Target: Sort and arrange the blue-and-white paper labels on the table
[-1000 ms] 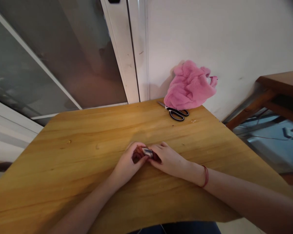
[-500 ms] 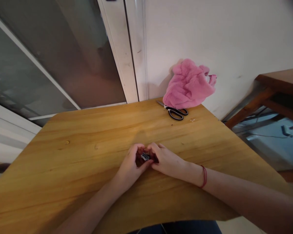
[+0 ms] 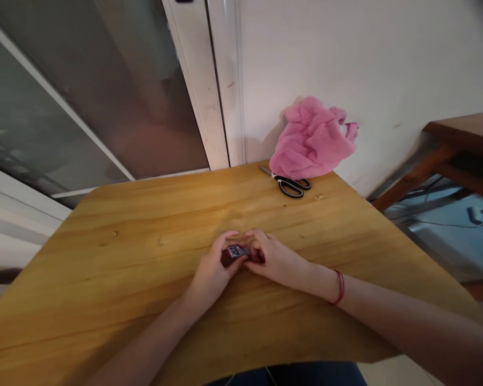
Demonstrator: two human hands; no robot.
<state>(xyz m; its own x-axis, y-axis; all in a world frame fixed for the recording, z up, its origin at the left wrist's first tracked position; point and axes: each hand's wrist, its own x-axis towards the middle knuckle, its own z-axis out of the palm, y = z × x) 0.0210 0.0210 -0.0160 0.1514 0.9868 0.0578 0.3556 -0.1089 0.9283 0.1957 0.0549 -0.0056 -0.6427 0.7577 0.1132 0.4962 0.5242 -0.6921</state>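
A small pack of cards (image 3: 236, 251), blue and white patterned on its upper face, is held between my hands just above the table. My left hand (image 3: 214, 265) curves round its left side, thumb and fingers closed on it. From the other side, my right hand (image 3: 279, 260) grips its right end with bent fingers. The fingertips of both hands nearly meet, and they hide part of the pack. A red string bracelet (image 3: 339, 287) circles my right wrist.
The wooden table (image 3: 145, 214) stands against a white wall and a sliding glass door (image 3: 153, 96). At its far right edge, black-handled scissors (image 3: 292, 187) lie partly under a fluffy pink cloth (image 3: 312, 139). A brown table (image 3: 459, 139) stands to the right.
The pack has turned in my fingers, from showing its layered edges to showing its patterned face. My hands have shifted slightly away from me.
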